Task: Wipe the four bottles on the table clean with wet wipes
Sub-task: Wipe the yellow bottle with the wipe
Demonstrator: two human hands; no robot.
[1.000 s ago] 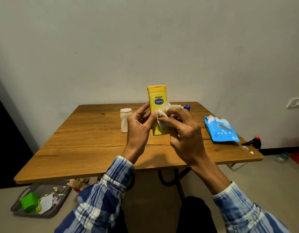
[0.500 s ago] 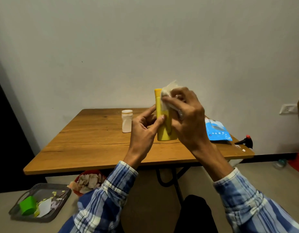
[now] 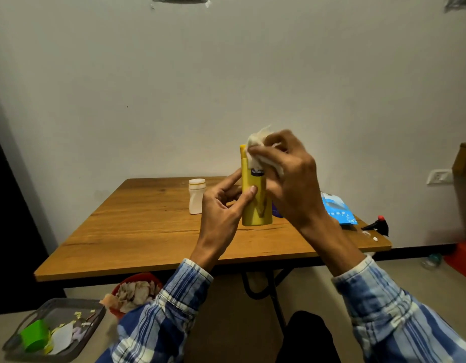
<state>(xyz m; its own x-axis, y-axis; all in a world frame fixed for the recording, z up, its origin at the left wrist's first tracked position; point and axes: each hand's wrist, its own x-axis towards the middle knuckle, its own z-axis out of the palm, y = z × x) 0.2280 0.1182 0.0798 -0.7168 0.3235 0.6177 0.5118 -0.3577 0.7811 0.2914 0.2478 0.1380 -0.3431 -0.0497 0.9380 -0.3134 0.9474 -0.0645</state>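
Nearest, at 7 o'clock on the floor: grey tray [image 3: 95, 319] with a green cup [image 3: 34, 335] and paper scraps. Just past it, red bowl [image 3: 137, 277] heaped with crumpled wipes, under the near edge of the bench [image 3: 148, 237]. Plaid sleeves in from 6 and 5 o'clock.

At centre, left hand [image 3: 221, 218], grip narrow: thumb and fingers pinching the lower half of the yellow bottle [image 3: 255, 208], held upright with its base down at the bench top. Right hand [image 3: 292, 184] at 1 o'clock of the left, grip closed round a bunched wet wipe [image 3: 256, 142], pressed against the bottle's cap and upper right side.

Beyond, at 10 o'clock of the yellow bottle, white bottle [image 3: 197, 196] standing alone on the bench. At 3 o'clock, blue wipes pack [image 3: 338, 209] lying flat, partly behind the right wrist. Past it, beyond the bench corner, black spray bottle [image 3: 378, 226] with a red top.
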